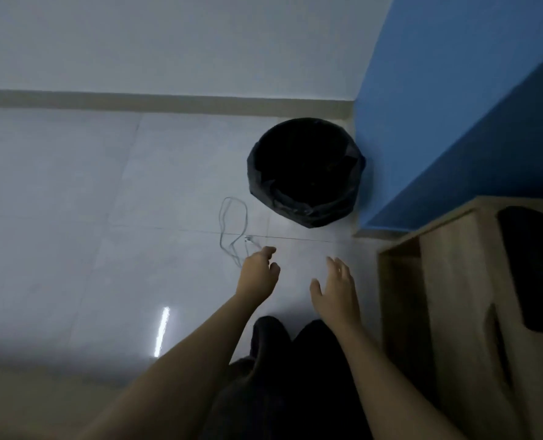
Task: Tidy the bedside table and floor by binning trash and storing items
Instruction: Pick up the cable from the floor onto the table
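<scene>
One white cable (232, 223) lies looped on the floor (73, 201), its near end right at the left hand (259, 271). That hand's fingers are loosely curled with nothing pinched; can't tell if it's touching the cable. One black-lined bin (264, 182) sits just beyond both hands. Right hand (337, 290) is spread open, holding nothing. One wooden bedside table (454, 281) is to its right, with one dark item (530, 268) on the tabletop.

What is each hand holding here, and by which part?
The right hand, fingers spread, holds nothing. The left hand is at the near loops of the white cable on the floor; whether it grips them cannot be told.
</scene>
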